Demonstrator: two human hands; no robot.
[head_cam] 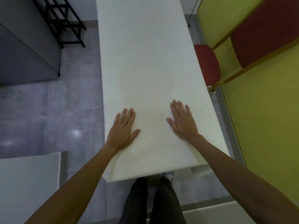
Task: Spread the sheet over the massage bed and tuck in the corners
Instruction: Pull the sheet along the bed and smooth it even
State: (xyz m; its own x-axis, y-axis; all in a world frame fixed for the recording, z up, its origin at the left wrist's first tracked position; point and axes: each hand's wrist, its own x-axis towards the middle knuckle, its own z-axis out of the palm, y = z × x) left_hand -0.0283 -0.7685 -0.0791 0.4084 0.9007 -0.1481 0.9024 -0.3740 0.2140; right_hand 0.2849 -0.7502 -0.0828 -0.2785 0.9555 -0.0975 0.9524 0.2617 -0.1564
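A white sheet (145, 62) lies flat along the whole top of the long massage bed, which runs away from me up the middle of the view. Its near edge (153, 173) hangs just in front of my legs. My left hand (123, 130) rests palm down on the sheet near the bed's left side, fingers straight and together. My right hand (182, 122) lies flat on the sheet toward the right side, fingers slightly spread. Neither hand grips any fabric. The bed frame under the sheet is hidden.
A red-cushioned chair (208, 65) with a gold frame stands tight against the bed's right side, in front of a yellow wall (267, 118). A grey cabinet (24, 54) and a black rack (64, 21) stand at the left. A white surface (29, 183) sits at my lower left.
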